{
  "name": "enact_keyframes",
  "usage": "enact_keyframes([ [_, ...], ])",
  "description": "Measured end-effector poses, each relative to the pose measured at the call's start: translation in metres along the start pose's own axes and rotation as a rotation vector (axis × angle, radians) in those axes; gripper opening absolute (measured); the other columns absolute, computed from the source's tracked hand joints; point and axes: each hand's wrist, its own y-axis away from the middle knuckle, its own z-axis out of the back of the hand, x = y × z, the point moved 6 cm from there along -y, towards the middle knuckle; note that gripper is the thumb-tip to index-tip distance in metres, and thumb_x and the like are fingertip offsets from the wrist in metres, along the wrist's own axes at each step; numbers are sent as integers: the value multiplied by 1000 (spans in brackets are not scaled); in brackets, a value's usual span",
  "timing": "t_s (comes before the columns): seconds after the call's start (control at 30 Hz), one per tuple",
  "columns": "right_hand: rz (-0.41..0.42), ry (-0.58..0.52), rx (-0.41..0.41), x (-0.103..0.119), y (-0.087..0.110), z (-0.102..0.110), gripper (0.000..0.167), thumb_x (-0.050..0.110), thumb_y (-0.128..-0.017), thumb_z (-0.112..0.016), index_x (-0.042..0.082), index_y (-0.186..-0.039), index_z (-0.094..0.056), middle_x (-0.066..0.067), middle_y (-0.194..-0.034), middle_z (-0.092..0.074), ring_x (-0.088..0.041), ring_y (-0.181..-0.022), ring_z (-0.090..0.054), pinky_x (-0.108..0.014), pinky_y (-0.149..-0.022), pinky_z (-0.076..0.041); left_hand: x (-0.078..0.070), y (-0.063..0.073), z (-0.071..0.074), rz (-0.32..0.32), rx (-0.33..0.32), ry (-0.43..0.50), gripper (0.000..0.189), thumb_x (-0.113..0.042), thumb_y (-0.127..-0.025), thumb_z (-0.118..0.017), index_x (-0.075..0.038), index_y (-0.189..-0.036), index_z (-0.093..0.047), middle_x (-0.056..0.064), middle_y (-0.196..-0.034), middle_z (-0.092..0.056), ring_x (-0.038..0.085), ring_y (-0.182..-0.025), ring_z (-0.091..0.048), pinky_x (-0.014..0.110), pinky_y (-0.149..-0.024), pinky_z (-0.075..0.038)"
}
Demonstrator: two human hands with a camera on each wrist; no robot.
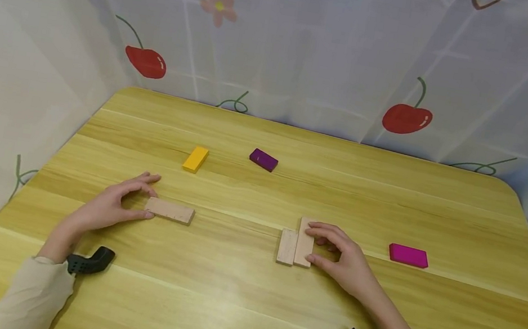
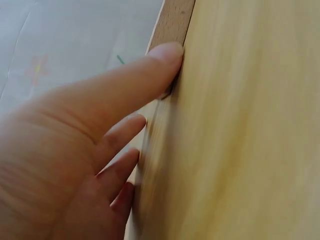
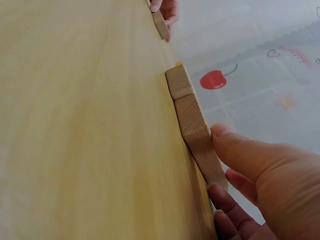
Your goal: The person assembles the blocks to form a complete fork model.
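Observation:
On the left of the table, my left hand (image 1: pixel 106 206) pinches one end of a plain wooden block (image 1: pixel 172 211) between thumb and finger. Its thumb presses the block's side (image 2: pixel 172 20) in the left wrist view. Right of centre, two more plain wooden blocks lie flat side by side, a shorter one (image 1: pixel 287 247) and a longer one (image 1: pixel 303 244). My right hand (image 1: pixel 344 259) grips the longer block, thumb near its close end and index finger farther up. In the right wrist view the two blocks touch, and the fingertips partly pass behind the longer block (image 3: pixel 200 135).
Farther back lie a yellow block (image 1: pixel 195 159) and a purple block (image 1: pixel 263 160). A magenta block (image 1: pixel 408 255) rests to the right of my right hand. A printed curtain (image 1: pixel 301 51) hangs behind the wooden table (image 1: pixel 204 292).

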Motion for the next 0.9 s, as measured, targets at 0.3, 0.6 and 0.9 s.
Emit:
enact_keyframes([
  [0.3, 17, 10, -4, 2, -1, 4, 45, 1, -77, -76, 10, -119, -63, -2, -127, -53, -16, -97, -56, -26, -79, -47, -10, -10, -3, 51, -164, -57, 29, -19, -78, -78, -12, -103, -66, 4, -110, -64, 23, -106, -53, 38, -91, -37],
  [0.6, 17, 15, -7, 0, 0, 5, 44, 4, -78, -75, 10, -120, -62, -2, -127, -54, -15, -96, -55, -27, -78, -47, -42, -38, -13, 75, -225, 107, 30, -18, -80, -76, -5, -105, -66, 6, -100, -64, 21, -93, -55, 39, -86, -41],
  [0.9, 43, 8, -8, 1, 0, 1, 44, 3, -77, -75, 7, -119, -62, -7, -126, -54, -19, -95, -56, -29, -78, -48, -76, -98, -56, 31, -151, 224, 31, -18, -78, -78, -4, -103, -66, 5, -95, -64, 22, -91, -58, 39, -84, -45],
])
